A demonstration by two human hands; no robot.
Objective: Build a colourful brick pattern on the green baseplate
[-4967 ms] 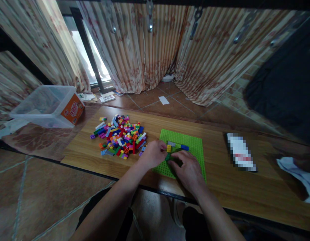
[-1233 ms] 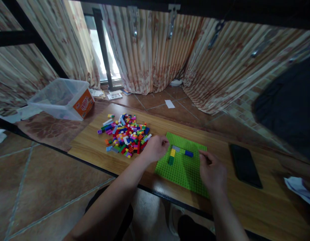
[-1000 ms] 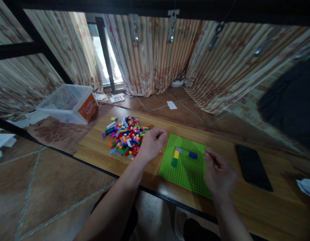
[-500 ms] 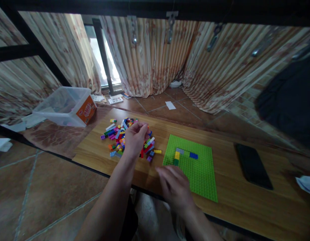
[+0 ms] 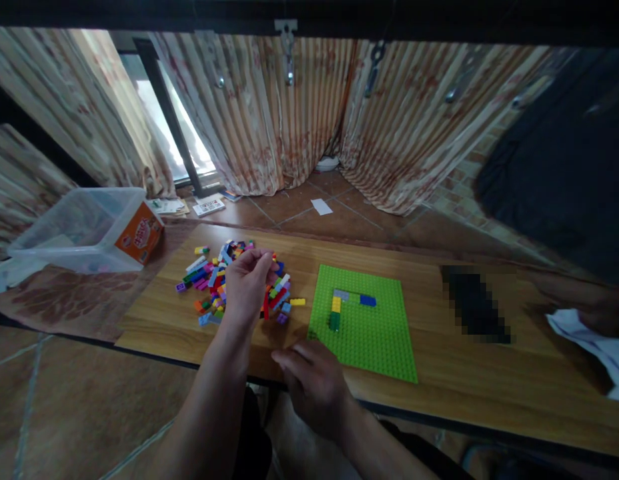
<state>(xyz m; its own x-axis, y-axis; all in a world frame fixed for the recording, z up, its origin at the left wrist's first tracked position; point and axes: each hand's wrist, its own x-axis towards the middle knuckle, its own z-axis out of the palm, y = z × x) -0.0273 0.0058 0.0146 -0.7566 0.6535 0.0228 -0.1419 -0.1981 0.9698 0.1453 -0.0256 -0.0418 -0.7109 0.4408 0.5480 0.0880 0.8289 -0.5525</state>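
Observation:
My left hand (image 5: 247,283) is over a heap of colourful toy bricks (image 5: 205,275), thumb and forefinger pinched together. Whatever sits between those fingertips is hidden or too small to name. Close to the table's front edge is my right hand (image 5: 314,380), its fingers curled and nothing visible in them. It lies beside the near left corner of a green studded baseplate (image 5: 377,340). On the plate, a grey brick (image 5: 341,295), a yellow brick (image 5: 336,305) and a green brick (image 5: 334,321) form a corner shape. A blue brick (image 5: 368,301) sits apart to their right.
A single yellow brick (image 5: 298,302) lies between heap and plate. At the left stands a clear plastic bin (image 5: 84,250) with an orange label. Farther right on the wooden table (image 5: 429,373) are a dark pixelated object (image 5: 477,303) and a white cloth or paper (image 5: 589,347).
The camera view has turned slightly, so the scene sits farther left. My left hand stays pinched over the heap; my right hand stays curled near the table edge. The bricks on the plate look unchanged.

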